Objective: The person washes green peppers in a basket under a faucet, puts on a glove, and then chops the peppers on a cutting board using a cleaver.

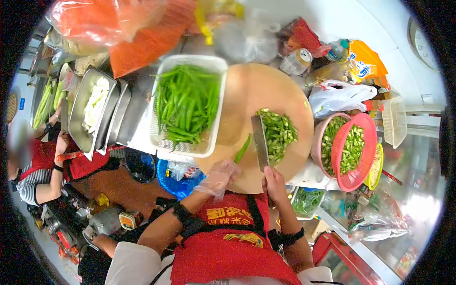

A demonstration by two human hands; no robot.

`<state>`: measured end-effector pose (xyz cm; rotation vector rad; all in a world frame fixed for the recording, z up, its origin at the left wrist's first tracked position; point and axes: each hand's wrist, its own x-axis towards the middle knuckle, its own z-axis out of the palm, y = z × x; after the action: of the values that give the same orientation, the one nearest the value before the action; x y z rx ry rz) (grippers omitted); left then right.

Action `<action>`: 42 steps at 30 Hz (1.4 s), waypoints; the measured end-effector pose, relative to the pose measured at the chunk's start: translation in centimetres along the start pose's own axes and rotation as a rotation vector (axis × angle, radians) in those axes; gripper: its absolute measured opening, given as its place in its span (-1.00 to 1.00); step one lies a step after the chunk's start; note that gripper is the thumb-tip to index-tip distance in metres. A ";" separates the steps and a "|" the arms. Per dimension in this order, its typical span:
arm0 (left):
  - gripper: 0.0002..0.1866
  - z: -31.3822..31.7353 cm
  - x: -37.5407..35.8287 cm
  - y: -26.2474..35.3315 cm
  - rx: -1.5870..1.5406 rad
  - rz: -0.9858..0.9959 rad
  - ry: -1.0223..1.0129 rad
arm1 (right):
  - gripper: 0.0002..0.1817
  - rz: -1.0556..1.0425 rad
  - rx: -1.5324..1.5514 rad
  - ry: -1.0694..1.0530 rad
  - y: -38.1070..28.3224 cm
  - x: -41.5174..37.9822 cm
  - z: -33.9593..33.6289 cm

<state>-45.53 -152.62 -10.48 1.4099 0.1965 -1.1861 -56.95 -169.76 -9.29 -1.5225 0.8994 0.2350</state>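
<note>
My right hand (pixel 274 183) grips the handle of a cleaver (pixel 260 140), its blade lying along the left side of a pile of chopped green chili peppers (pixel 279 135). All of this is on a round wooden chopping board (pixel 237 95). In a clear plastic glove, my left hand (pixel 222 176) is at the near left edge of the board. Its fingers are closed at the lower end of one whole green chili pepper (pixel 243 148), which points away from me. Left of the board, a white plastic basket (pixel 217 128) holds many whole green chili peppers (pixel 187 102).
Pink baskets (pixel 343 178) of chopped peppers stand right of the board. Steel trays (pixel 78 121), one with pale pieces, are at left. Bags, a can (pixel 300 61) and a bottle (pixel 337 50) crowd the back. Another person (pixel 45 166) works at far left.
</note>
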 end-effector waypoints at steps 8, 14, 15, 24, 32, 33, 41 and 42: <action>-0.69 -1.9 3.2 -4.6 0.960 0.375 -0.016 | -0.64 0.008 0.023 0.034 -1.0 -0.3 1.3; -0.69 -0.7 3.3 -5.7 1.102 0.499 0.078 | -0.67 -0.018 0.030 -0.008 -0.7 -0.1 1.8; -0.69 -0.4 3.1 -5.2 1.104 0.488 0.081 | -0.67 -0.039 0.054 0.006 -1.0 -0.6 1.8; -0.73 1.0 4.9 -5.4 0.942 0.232 0.043 | -0.62 -0.042 0.047 -0.023 -0.3 -0.4 1.5; -0.70 1.1 5.4 -5.9 0.797 0.446 0.128 | -0.68 -0.016 0.096 -0.033 -0.3 -0.3 1.8; -0.70 1.3 5.5 -5.2 0.798 0.447 0.125 | -0.68 -0.018 0.092 -0.033 0.1 0.1 1.9; -0.84 0.7 7.3 -6.7 0.759 0.412 0.096 | -0.67 -0.051 0.072 -0.050 -0.9 -0.4 1.5; -0.84 0.7 7.2 -6.5 0.758 0.414 0.090 | -0.67 -0.023 0.054 -0.063 -0.6 0.0 1.7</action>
<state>-47.22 -155.20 -19.73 2.0337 -0.5182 -0.8735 -56.00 -168.29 -9.19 -1.4674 0.8317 0.2388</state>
